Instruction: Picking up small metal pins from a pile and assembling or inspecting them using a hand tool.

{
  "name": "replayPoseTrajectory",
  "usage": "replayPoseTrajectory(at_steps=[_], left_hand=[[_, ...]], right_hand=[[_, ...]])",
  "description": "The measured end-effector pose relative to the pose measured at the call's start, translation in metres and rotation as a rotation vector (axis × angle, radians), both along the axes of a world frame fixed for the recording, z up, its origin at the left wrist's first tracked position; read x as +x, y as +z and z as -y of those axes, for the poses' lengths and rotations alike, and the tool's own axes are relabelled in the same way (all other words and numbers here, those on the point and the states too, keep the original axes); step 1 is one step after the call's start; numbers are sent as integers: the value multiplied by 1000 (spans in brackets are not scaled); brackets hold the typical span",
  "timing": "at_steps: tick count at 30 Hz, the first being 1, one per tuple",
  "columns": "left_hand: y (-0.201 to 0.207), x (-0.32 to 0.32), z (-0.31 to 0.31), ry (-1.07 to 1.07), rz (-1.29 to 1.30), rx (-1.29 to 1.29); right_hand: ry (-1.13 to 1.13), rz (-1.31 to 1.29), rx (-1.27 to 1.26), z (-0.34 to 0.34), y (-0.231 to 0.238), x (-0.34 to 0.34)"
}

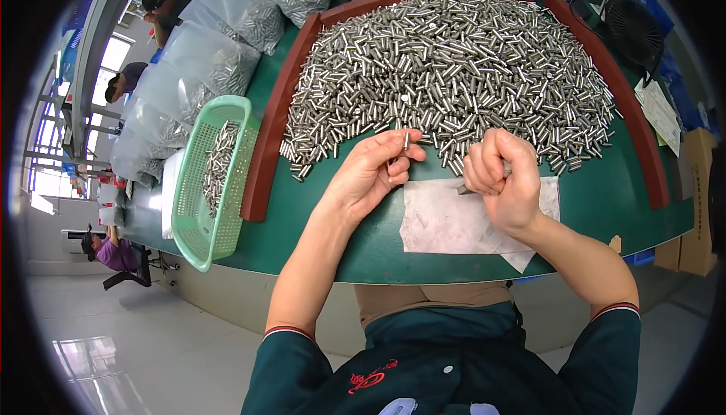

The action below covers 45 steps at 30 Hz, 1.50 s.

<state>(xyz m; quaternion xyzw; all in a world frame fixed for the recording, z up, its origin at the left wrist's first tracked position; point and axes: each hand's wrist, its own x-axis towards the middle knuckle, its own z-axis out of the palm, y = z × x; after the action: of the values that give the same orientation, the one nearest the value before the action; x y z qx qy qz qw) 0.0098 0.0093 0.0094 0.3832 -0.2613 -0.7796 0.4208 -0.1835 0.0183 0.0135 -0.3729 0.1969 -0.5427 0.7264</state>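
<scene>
Pinched upright between the thumb and fingers of my left hand [372, 171] is a short shiny metal pin [406, 141]. My right hand [505, 177] is curled into a fist over a stained white cloth [446, 222]. A small grey metal end, which looks like another pin [463, 189], shows at the lower side of that fist; the rest of what it holds is hidden. Just beyond both hands spreads a large pile of loose metal pins [454, 67] on the green tabletop [370, 252].
Dark red wooden rails [271, 142] border the pile. To the left stands a green plastic basket [240, 188] partly filled with pins. Clear bags of metal parts [227, 67] line the table's far left side. A black fan [634, 31] is at right. Several people sit beyond.
</scene>
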Motion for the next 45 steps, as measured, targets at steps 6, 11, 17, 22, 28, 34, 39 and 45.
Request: replayPoseTrajectory(at_steps=[6, 11, 17, 22, 28, 34, 39, 45], left_hand=[[5, -6, 0, 121, 28, -21], [3, -12, 4, 77, 610, -365], [-9, -31, 1, 82, 1356, -977], [-4, -32, -1, 40, 1369, -969], [4, -33, -3, 82, 1223, -867], [-2, 2, 3, 120, -292, 31], [-4, 2, 2, 137, -328, 62], [-1, -3, -4, 114, -94, -60]], right_hand=[[10, 21, 8, 2, -1, 0], [3, 4, 12, 4, 0, -2], [-70, -51, 44, 0, 1, 0], [-12, -4, 93, -3, 0, -2], [-7, 9, 75, -1, -4, 0], [-6, 24, 70, 0, -5, 1], [2, -7, 81, 0, -3, 0], [19, 38, 83, 0, -5, 3]])
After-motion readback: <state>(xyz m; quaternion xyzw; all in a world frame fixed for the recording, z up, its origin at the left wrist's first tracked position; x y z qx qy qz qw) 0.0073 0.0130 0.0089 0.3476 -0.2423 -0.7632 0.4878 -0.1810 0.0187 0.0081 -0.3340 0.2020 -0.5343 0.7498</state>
